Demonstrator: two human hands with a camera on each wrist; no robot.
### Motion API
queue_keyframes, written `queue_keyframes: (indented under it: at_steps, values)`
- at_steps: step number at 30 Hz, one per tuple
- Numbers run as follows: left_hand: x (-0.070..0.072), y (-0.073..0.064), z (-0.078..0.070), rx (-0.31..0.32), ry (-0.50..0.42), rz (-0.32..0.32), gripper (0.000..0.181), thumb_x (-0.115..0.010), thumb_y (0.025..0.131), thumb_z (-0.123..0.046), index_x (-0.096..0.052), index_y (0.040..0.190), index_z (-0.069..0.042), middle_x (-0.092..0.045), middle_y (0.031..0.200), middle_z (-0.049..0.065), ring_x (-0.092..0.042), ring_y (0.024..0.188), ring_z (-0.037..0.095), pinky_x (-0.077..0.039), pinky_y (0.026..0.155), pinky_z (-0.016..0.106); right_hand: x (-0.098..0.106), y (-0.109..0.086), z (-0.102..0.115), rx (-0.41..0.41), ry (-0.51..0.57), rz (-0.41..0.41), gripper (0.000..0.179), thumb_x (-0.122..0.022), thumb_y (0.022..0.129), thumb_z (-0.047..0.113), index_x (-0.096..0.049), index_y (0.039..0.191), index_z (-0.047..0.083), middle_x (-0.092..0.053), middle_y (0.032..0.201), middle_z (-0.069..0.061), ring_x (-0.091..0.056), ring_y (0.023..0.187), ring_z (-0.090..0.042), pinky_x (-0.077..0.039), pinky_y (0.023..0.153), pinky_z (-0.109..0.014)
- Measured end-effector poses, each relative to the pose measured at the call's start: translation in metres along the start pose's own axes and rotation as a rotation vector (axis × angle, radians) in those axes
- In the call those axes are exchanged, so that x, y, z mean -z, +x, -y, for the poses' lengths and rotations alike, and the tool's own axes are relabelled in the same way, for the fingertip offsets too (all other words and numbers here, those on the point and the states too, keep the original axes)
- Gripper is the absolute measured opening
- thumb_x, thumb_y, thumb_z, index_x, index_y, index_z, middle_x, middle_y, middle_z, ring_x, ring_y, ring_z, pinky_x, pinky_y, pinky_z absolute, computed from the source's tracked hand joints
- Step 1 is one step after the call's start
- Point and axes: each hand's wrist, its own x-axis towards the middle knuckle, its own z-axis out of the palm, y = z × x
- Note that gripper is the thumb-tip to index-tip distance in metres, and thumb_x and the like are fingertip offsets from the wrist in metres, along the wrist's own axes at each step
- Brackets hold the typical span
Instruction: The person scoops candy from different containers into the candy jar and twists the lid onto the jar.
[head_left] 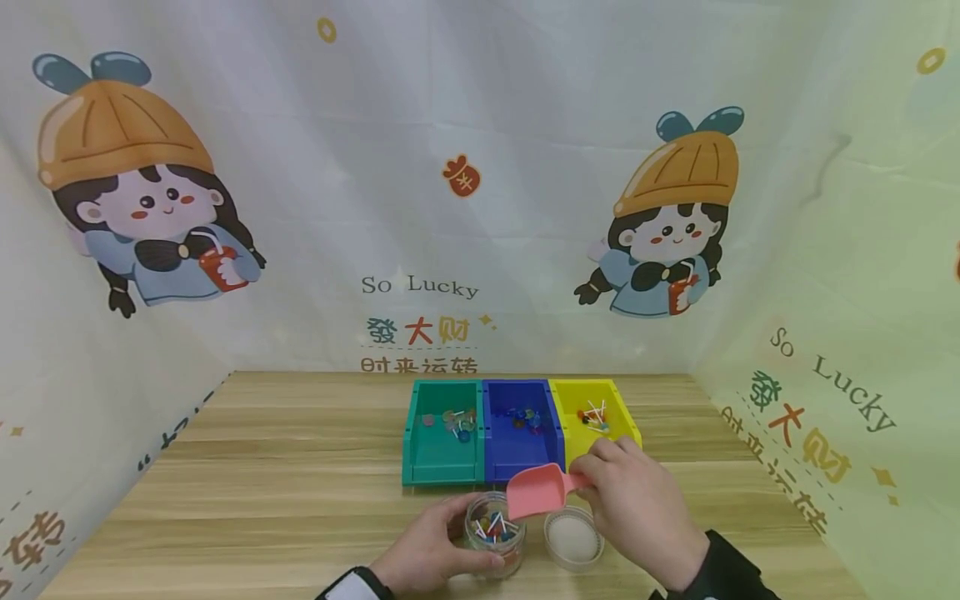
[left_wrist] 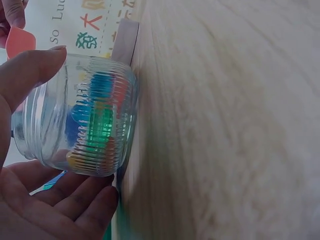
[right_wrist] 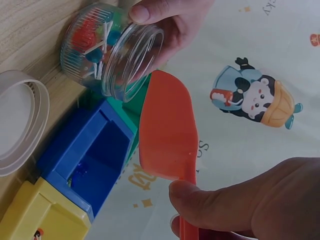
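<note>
My left hand grips a clear ribbed glass jar at the front of the table, thumb on one side and fingers on the other. Inside the open jar lie small coloured pieces with white sticks, like tiny lollipops. In my right hand is a pink-red scoop, pinched by its handle. Its blade hangs beside and slightly above the jar's mouth, and looks bare in the right wrist view. A round whitish lid lies on the table right of the jar.
Behind the jar stand three joined bins: green, blue and yellow. Green and blue hold small translucent pieces; yellow holds several stick pieces. A printed cloth hangs behind the wood-grain table.
</note>
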Motion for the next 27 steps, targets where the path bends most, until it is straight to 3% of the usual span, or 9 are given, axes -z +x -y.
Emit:
queue_keyframes:
  at_steps: [10, 17, 27]
  values:
    - [0.0, -0.002, -0.002, 0.011, 0.04, -0.029, 0.08, -0.096, 0.087, -0.028, -0.058, 0.155, -0.009, -0.07, 0.142, 0.007, -0.065, 0.132, 0.032, -0.049, 0.118, 0.063, 0.0, 0.0, 0.0, -0.01, 0.005, -0.004, 0.016, -0.095, 0.087, 0.02, -0.081, 0.094, 0.018, -0.07, 0.091, 0.008, -0.055, 0.085, -0.011, -0.055, 0.074, -0.027]
    - [0.006, -0.005, -0.006, 0.038, 0.033, -0.062, 0.092, -0.096, 0.086, -0.037, -0.052, 0.16, -0.005, -0.06, 0.156, 0.019, -0.056, 0.144, 0.043, -0.043, 0.122, 0.068, -0.001, 0.001, -0.001, -0.038, 0.014, 0.021, 0.016, -0.095, 0.087, 0.021, -0.081, 0.095, 0.019, -0.07, 0.092, 0.008, -0.055, 0.086, -0.01, -0.055, 0.075, -0.027]
    - [0.022, -0.008, -0.017, -0.1, 0.052, -0.125, 0.087, -0.09, 0.093, -0.034, -0.049, 0.159, 0.004, -0.057, 0.158, 0.029, -0.055, 0.148, 0.05, -0.044, 0.122, 0.067, 0.0, 0.0, -0.001, -0.047, 0.027, 0.003, 0.014, -0.093, 0.088, 0.019, -0.081, 0.096, 0.019, -0.07, 0.091, 0.009, -0.055, 0.085, -0.01, -0.055, 0.074, -0.027]
